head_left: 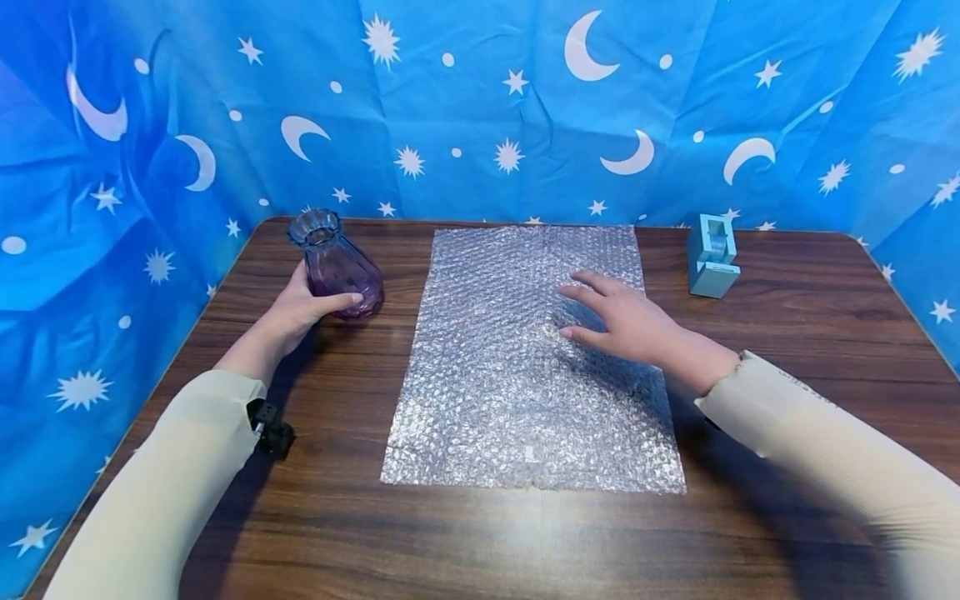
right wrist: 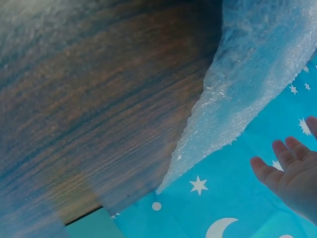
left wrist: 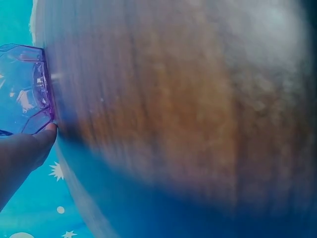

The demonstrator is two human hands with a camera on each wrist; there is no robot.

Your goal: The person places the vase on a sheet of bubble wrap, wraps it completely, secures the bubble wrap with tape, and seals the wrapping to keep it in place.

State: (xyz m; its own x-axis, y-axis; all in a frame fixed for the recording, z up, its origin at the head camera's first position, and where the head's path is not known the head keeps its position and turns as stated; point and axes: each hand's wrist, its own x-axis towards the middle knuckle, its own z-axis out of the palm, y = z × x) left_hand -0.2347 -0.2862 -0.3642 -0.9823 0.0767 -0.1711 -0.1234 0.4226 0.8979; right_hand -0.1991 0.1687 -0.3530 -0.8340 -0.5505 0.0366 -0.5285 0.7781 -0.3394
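Observation:
My left hand (head_left: 296, 307) grips a fluted glass vase (head_left: 341, 271), blue at its flared rim and purple toward the base. The vase leans with its mouth to the back left, at the left side of the table. In the left wrist view the thumb lies along the purple glass (left wrist: 29, 94). A sheet of bubble wrap (head_left: 495, 375) lies flat over the middle of the table. Above its right part hovers my right hand (head_left: 626, 321), fingers spread and holding nothing. The right wrist view shows those fingers (right wrist: 285, 163) apart from the bubble wrap (right wrist: 247, 84).
A light teal tape dispenser (head_left: 712, 257) stands at the back right of the wooden table (head_left: 337, 517). Blue cloth (head_left: 480, 100) with white moons and stars hangs behind the table and along its sides. A small black device (head_left: 272, 429) sits at the left wrist.

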